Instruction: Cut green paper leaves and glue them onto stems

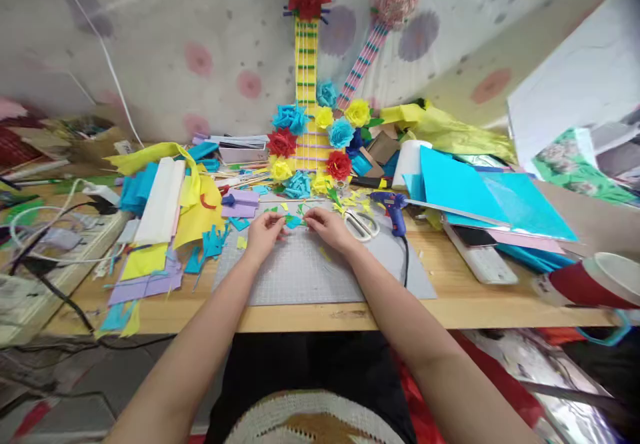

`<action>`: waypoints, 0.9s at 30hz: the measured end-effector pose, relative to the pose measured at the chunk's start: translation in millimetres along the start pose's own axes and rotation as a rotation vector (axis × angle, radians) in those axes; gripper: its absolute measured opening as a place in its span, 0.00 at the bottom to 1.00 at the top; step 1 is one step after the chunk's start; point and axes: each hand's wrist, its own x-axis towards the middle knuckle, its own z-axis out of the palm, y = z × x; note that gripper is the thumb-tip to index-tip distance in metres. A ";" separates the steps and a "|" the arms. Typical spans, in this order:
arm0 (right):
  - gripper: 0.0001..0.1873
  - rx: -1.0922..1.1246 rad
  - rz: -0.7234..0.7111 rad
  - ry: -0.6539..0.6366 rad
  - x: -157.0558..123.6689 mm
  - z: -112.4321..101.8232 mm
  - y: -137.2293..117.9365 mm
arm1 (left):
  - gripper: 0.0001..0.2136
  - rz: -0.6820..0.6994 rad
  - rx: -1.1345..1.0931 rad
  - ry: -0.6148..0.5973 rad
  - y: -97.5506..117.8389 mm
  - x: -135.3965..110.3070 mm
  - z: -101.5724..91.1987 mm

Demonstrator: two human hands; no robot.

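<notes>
Both hands meet over the far part of a grey cutting mat (pixel 300 277). My left hand (pixel 263 232) and my right hand (pixel 327 226) pinch a small blue and green paper piece (pixel 294 221) between their fingertips. White-handled scissors (pixel 361 225) lie just right of my right hand. A blue glue gun (pixel 391 206) rests beyond them. Behind the hands stands a yellow paper guitar (pixel 306 91) covered with several paper flowers.
Stacks of blue, white, yellow and purple paper (pixel 165 211) lie at the left. Blue sheets (pixel 475 197) and a white keyboard (pixel 480 261) sit at the right, with a red cup (pixel 590 284) near the table edge. Cables (pixel 45 231) trail at far left.
</notes>
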 end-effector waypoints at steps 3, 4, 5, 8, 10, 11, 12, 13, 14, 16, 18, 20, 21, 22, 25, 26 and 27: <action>0.05 -0.001 0.027 -0.009 -1.0 0.2 -1.6 | 0.14 -0.006 0.018 -0.021 2.0 -1.0 1.1; 0.05 -0.006 0.033 -0.009 -1.3 0.2 -2.1 | 0.14 -0.007 0.021 -0.025 2.6 -1.3 1.4; 0.05 -0.014 0.039 -0.007 -1.5 0.0 -2.5 | 0.13 -0.009 0.026 -0.027 3.0 -1.6 1.7; 0.05 -0.053 0.035 0.003 -1.7 -0.7 -3.3 | 0.13 -0.012 0.025 -0.029 3.9 -2.6 2.1; 0.05 -0.091 0.020 0.015 -1.4 -1.2 -3.3 | 0.13 -0.011 0.022 -0.041 4.0 -3.3 2.1; 0.05 -0.109 0.013 0.019 -1.1 -1.3 -3.2 | 0.13 -0.011 0.023 -0.047 3.9 -3.6 2.1; 0.05 -0.124 0.007 0.023 -0.8 -1.4 -3.0 | 0.14 -0.012 0.025 -0.052 3.8 -3.8 2.0; 0.05 -0.137 0.001 0.025 -0.6 -1.4 -2.8 | 0.14 -0.013 0.028 -0.058 3.6 -3.9 1.9; 0.05 -0.148 -0.004 0.026 -0.3 -1.4 -2.6 | 0.14 -0.013 0.030 -0.062 3.3 -3.9 1.9; 0.05 -0.162 -0.010 0.027 -0.1 -1.3 -2.1 | 0.14 -0.011 0.032 -0.066 2.7 -3.7 1.8; 0.05 -0.168 -0.012 0.029 0.1 -1.0 -1.7 | 0.14 -0.009 0.031 -0.067 2.1 -3.4 1.9; 0.04 -0.171 -0.011 0.033 0.2 -0.8 -1.7 | 0.14 -0.009 0.031 -0.069 1.8 -3.3 2.0; 0.04 -0.173 -0.009 0.034 0.2 -0.7 -1.9 | 0.14 -0.011 0.031 -0.069 1.6 -3.3 2.0; 0.04 -0.175 -0.007 0.035 0.2 -0.6 -2.2 | 0.14 -0.013 0.031 -0.069 1.5 -3.2 2.1; 0.04 -0.189 -0.003 0.031 0.4 -0.6 -3.9 | 0.15 -0.012 0.026 -0.075 0.9 -2.9 2.0; 0.04 -0.196 -0.002 0.027 0.4 -0.6 -4.5 | 0.15 -0.011 0.024 -0.079 0.5 -2.7 1.9; 0.04 -0.204 -0.003 0.024 0.5 -0.7 -5.0 | 0.15 -0.009 0.021 -0.082 0.1 -2.4 1.8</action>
